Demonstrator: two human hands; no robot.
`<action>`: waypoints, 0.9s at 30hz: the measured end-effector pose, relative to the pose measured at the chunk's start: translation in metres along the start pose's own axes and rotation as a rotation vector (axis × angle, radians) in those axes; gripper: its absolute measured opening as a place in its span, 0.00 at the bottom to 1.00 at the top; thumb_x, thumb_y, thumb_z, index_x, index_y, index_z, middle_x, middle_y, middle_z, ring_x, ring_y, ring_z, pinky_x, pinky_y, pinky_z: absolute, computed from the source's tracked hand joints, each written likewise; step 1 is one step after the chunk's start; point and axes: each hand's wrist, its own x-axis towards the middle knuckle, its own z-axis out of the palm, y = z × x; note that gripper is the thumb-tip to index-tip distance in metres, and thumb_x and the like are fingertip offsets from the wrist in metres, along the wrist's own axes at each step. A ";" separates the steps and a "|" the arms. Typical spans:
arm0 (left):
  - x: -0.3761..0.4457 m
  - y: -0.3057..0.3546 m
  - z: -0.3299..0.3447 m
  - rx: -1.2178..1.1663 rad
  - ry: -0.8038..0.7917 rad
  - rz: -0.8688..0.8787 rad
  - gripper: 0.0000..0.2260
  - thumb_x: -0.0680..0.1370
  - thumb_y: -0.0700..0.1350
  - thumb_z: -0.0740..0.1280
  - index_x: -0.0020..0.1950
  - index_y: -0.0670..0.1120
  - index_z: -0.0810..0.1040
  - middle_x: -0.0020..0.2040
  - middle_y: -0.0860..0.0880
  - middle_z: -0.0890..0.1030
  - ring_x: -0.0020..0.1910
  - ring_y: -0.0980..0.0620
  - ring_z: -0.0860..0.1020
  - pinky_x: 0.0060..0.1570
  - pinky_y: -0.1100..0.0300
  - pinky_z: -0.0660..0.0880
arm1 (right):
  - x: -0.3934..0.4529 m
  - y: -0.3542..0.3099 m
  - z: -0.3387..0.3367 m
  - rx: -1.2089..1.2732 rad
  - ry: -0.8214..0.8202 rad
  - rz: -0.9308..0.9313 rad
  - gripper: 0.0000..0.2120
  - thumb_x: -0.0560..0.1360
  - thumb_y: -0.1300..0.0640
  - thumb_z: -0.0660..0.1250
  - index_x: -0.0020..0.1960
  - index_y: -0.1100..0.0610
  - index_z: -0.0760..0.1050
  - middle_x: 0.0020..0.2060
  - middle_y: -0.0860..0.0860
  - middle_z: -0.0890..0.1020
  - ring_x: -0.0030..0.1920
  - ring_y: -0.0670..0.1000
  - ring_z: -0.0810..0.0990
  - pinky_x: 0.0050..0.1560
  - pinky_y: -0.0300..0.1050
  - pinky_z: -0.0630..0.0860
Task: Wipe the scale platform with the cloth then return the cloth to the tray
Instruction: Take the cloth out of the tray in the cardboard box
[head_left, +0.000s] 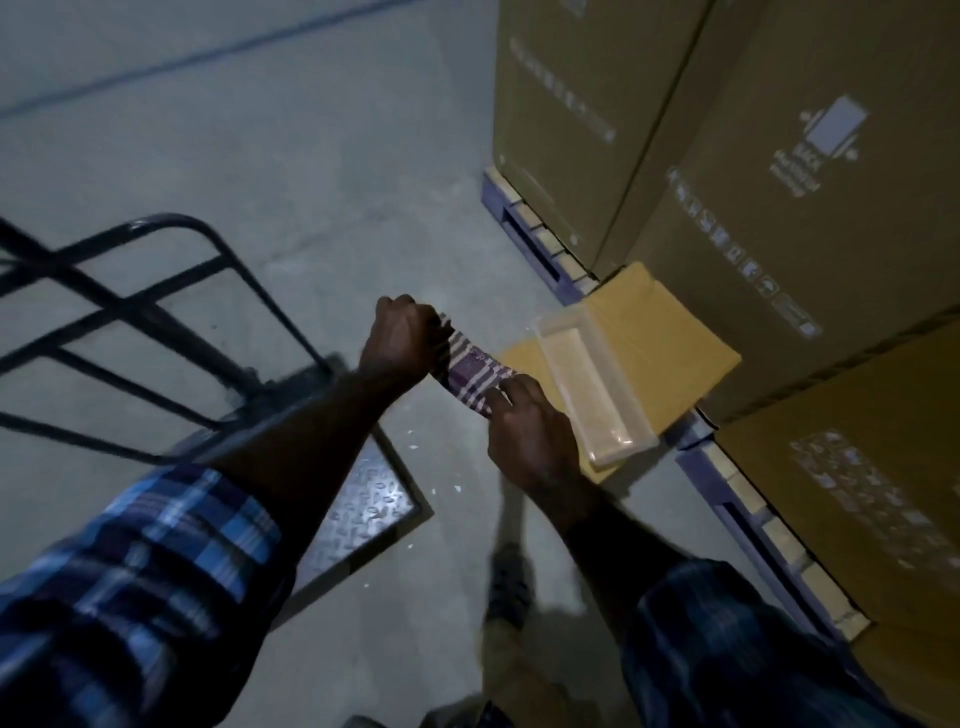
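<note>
cloth stretched between both hands above the floor

the cloth (470, 374), striped purple and white, is pulled into a narrow band between the two hands, off the floor and clear of both tray and scale. the left hand (402, 335) has its fingers curled round the far end of the band, knuckles facing up. the right hand (524, 431) pinches the near end, its fingers (498, 397) pressed together on the fabric (the thumb is hidden under the cloth, so its exact hold cannot be told).

just beyond the right fingers lies the tray (618, 384), a clear shallow plastic one with nothing visible inside it, resting on a flat sheet of cardboard (670, 332) on the floor. below the left forearm sits the scale platform (374, 499), a steel chequer-plate square set low on the concrete floor (260, 130); a few pale flecks lie on the floor near its right corner. a dark metal tube frame (156, 312) stands to the left of the left fingers, at the platform's far edge.

to the right of the tray, big brown cartons (779, 182) are stacked on blue pallets (524, 223). both forearms come out of blue checked sleeves (171, 561), and a shoe (511, 582) shows blurred under the right wrist.
</note>
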 end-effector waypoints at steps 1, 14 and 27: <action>-0.018 -0.016 -0.011 -0.024 0.008 -0.051 0.10 0.72 0.43 0.71 0.33 0.41 0.77 0.36 0.34 0.80 0.39 0.36 0.77 0.44 0.52 0.63 | -0.004 -0.020 -0.001 0.011 0.020 -0.030 0.15 0.69 0.64 0.66 0.55 0.59 0.78 0.54 0.56 0.80 0.60 0.58 0.75 0.46 0.52 0.80; -0.253 -0.177 -0.132 -0.421 0.268 -0.394 0.08 0.73 0.34 0.63 0.51 0.41 0.74 0.49 0.41 0.82 0.47 0.45 0.77 0.39 0.57 0.66 | -0.048 -0.253 0.010 0.217 0.160 -0.351 0.13 0.73 0.62 0.67 0.56 0.63 0.76 0.57 0.59 0.77 0.63 0.59 0.73 0.59 0.52 0.75; -0.338 -0.219 -0.177 -0.338 0.292 -0.196 0.18 0.70 0.49 0.62 0.55 0.42 0.80 0.50 0.43 0.85 0.48 0.45 0.83 0.49 0.52 0.78 | -0.027 -0.352 0.039 0.579 -0.309 -0.419 0.34 0.71 0.49 0.74 0.73 0.59 0.67 0.69 0.59 0.73 0.70 0.59 0.68 0.69 0.55 0.67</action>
